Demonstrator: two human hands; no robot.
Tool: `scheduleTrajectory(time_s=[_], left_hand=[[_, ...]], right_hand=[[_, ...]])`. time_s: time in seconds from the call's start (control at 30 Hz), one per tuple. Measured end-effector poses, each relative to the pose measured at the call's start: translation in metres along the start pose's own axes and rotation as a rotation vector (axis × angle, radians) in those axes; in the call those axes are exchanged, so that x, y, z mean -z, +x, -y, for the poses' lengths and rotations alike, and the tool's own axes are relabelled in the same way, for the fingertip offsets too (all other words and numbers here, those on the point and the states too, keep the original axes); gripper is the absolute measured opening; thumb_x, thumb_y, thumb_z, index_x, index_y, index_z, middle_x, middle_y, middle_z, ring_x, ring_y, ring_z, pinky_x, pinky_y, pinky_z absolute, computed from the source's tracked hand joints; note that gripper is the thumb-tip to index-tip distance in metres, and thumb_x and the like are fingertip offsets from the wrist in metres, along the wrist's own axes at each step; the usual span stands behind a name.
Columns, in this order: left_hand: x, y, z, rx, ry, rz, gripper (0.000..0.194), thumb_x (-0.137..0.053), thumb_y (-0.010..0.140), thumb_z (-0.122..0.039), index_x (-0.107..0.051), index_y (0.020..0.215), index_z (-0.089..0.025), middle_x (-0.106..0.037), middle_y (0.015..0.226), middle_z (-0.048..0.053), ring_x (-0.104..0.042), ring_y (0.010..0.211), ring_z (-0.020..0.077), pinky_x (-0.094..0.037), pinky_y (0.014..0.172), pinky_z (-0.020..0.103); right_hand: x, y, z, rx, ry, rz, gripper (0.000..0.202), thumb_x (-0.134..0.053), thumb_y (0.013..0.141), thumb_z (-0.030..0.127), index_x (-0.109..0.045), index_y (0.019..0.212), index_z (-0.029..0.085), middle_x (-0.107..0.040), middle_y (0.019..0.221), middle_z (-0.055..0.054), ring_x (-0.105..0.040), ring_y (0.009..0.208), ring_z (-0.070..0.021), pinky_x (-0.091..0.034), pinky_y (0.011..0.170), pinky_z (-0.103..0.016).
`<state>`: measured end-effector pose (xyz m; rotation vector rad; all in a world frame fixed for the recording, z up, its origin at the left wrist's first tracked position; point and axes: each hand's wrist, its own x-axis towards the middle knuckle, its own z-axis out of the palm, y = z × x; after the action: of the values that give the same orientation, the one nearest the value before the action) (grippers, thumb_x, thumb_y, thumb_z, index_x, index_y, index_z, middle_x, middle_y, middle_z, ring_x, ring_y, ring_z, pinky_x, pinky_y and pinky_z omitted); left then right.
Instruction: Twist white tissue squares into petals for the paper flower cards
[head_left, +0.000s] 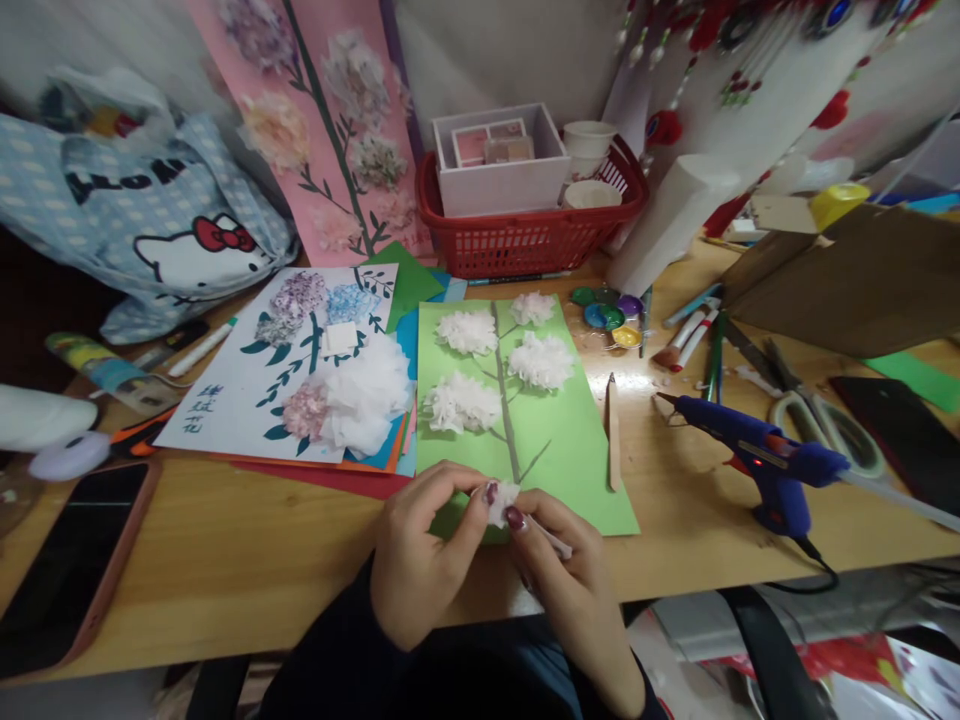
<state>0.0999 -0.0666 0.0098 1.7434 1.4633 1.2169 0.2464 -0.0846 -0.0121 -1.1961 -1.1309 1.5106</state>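
Both hands meet over the near edge of a green sheet (555, 480) that bears a painted brown stem and several white crinkled paper flowers (541, 361). Between the fingertips is a small piece of white tissue paper (503, 502). My left hand (427, 550) pinches it from the left with thumb and forefinger. From the other side my right hand (562, 560) also pinches it, and a pale strip of the paper shows past its fingers. Left of the sheet, a pile of loose white tissue (367, 395) lies on a white flower picture (217, 400).
On the right lie a wooden pencil (613, 435), a blue glue gun (765, 450) and scissors (806, 400). Paint pots (604, 315) and a red basket (510, 245) stand behind. A phone (75, 560) lies at far left, below a cloth bag (172, 210).
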Motion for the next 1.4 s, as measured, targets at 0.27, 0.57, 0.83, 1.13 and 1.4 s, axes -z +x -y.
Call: scheduleTrajectory(time_s=[0.27,0.57,0.83,1.13,1.4], left_hand=[[-0.002,-0.005,0.009,0.190,-0.085,-0.095,0.012,-0.060,0.091,-0.022,-0.066,0.081,-0.019,-0.070,0.080,0.002,-0.068,0.075,0.0145,-0.054,0.070,0.021],[0.000,-0.002,0.005,0.340,-0.317,-0.104,0.013,-0.063,0.089,-0.026,-0.066,0.079,-0.018,-0.067,0.068,0.000,-0.066,0.064,0.0125,-0.054,0.059,0.018],[0.000,-0.001,0.005,0.378,-0.340,-0.187,0.018,-0.064,0.089,-0.033,-0.063,0.081,-0.017,-0.066,0.066,-0.001,-0.065,0.060,0.0118,-0.053,0.058,0.018],[0.008,0.003,0.016,0.486,-0.451,-0.350,0.031,-0.079,0.076,-0.044,-0.067,0.072,-0.016,-0.064,0.056,-0.001,-0.061,0.053,0.0114,-0.052,0.055,0.020],[0.007,0.006,0.010,0.391,-0.446,-0.282,0.028,-0.085,0.064,-0.026,-0.061,0.054,-0.016,-0.061,0.052,-0.003,-0.056,0.048,0.0096,-0.048,0.048,0.019]], right_hand=[[-0.003,0.000,0.003,0.004,-0.040,-0.034,0.036,-0.055,0.097,0.045,-0.057,0.073,0.018,-0.035,0.056,0.006,-0.027,0.050,-0.0103,-0.023,0.047,-0.024],[-0.002,-0.001,0.001,0.004,-0.049,-0.035,0.036,-0.054,0.098,0.045,-0.056,0.074,0.018,-0.035,0.056,0.007,-0.027,0.050,-0.0097,-0.021,0.046,-0.024],[-0.002,-0.001,0.001,-0.030,-0.033,-0.037,0.037,-0.054,0.097,0.046,-0.058,0.074,0.018,-0.035,0.055,0.007,-0.026,0.050,-0.0097,-0.021,0.046,-0.024],[-0.007,0.005,0.002,-0.055,-0.133,-0.035,0.036,-0.054,0.096,0.048,-0.059,0.076,0.018,-0.033,0.058,0.006,-0.027,0.052,-0.0108,-0.022,0.048,-0.025],[-0.009,0.004,0.003,-0.129,0.011,-0.081,0.040,-0.058,0.093,0.057,-0.057,0.107,0.019,-0.033,0.056,0.010,-0.027,0.049,-0.0096,-0.018,0.046,-0.022]])
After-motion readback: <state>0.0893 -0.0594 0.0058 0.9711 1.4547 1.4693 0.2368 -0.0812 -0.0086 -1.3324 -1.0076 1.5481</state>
